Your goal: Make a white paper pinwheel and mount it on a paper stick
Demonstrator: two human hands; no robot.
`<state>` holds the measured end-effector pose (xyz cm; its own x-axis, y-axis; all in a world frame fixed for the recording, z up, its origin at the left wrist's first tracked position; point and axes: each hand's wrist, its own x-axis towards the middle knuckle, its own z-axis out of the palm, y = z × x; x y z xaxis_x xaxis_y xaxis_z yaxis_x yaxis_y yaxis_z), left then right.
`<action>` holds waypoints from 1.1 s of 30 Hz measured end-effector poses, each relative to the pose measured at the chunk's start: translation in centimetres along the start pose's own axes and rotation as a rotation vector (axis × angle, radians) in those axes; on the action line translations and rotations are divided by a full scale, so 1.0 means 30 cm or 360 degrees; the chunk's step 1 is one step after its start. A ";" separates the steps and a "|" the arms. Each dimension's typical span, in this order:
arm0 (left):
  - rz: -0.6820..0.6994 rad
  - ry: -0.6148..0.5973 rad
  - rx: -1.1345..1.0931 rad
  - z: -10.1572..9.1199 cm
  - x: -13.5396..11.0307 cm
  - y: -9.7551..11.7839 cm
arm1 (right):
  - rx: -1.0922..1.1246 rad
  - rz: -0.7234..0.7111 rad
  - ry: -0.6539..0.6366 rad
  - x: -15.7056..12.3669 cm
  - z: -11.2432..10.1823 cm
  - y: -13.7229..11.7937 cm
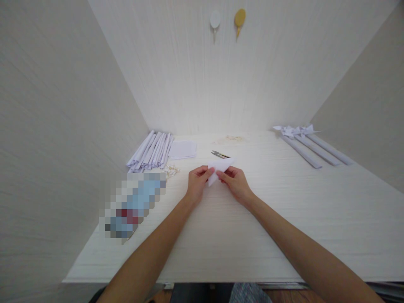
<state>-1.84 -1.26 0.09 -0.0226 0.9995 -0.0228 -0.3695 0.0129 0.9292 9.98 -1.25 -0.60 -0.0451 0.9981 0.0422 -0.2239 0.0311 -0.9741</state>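
Between my two hands is a small white sheet of paper, folded into a pointed, roughly triangular shape. My left hand pinches its left side with thumb and fingers. On the right side, my right hand grips the same paper, thumb on top. Just behind the paper lies a pair of scissors, its handle end partly hidden by the paper. To the left and farther back rests a stack of flat white paper sheets.
Rolled white paper tubes are piled at the back left, near tangled thin ties and a blurred-out blue item. Several paper tubes with folded paper tops lie back right. Two hooks hang on the rear wall; side walls flank the white table.
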 end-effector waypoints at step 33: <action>-0.0064 -0.0286 0.0517 -0.020 0.003 0.003 | 0.0499 -0.0181 0.0263 0.021 -0.040 -0.049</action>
<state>-2.44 -1.20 -0.06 0.1602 0.9868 -0.0234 -0.0518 0.0320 0.9981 11.44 -0.61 0.60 0.1493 0.9851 0.0850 -0.5071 0.1500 -0.8487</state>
